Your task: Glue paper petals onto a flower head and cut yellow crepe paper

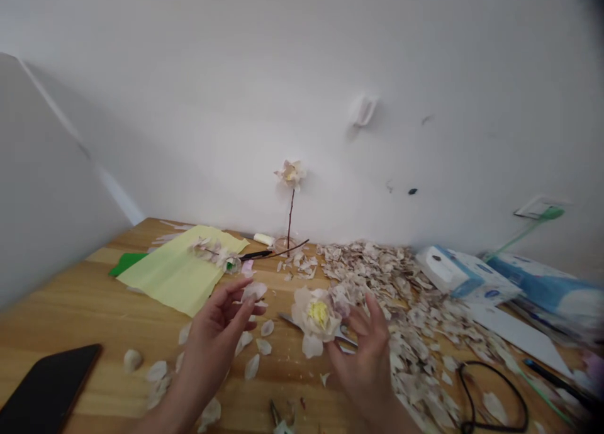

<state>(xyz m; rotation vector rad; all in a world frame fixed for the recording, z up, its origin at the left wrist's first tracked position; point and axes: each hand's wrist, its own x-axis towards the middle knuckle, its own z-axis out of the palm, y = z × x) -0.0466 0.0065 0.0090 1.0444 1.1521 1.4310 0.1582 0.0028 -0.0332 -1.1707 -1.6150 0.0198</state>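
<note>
My right hand has its fingers around the back of a handmade flower with pale petals and a yellow centre, which faces me. Between the thumb and fingertips of my left hand is a single pale petal. A gap separates the two hands. Partly behind the flower, a pair of scissors lies on the wooden table. Loose petals are scattered beside my left hand.
A large heap of dried petals spreads along the right. Yellow paper lies at the left under finished flowers. One flower stands upright near the wall. A phone, tissue packs and a black cord loop are around the edges.
</note>
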